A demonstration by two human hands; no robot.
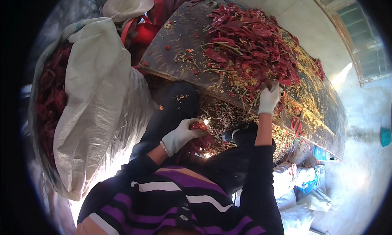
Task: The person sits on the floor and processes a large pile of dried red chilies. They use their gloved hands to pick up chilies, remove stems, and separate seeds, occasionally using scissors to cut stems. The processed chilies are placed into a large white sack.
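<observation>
A large heap of dried red chili peppers (pixel 254 39) lies on a dark wooden table (pixel 183 29), with yellow seeds and cut stems scattered around it. My right hand (pixel 270 97), in a whitish glove, has its fingers at the heap's near edge, on a red pepper. My left hand (pixel 183 134), gloved likewise, is over my lap and grips a bunch of red dried chili peppers (pixel 200 126); more red peppers hang below it. Red-handled scissors (pixel 296 126) lie at the table's near edge, right of my right hand.
A big white woven sack (pixel 92 82) of red peppers stands open at the left. Behind it are a straw hat (pixel 128 3) and a red bag (pixel 145 36). Stems and scraps (pixel 226 115) cover the floor below the table. Several white bags (pixel 295 216) stand at the lower right.
</observation>
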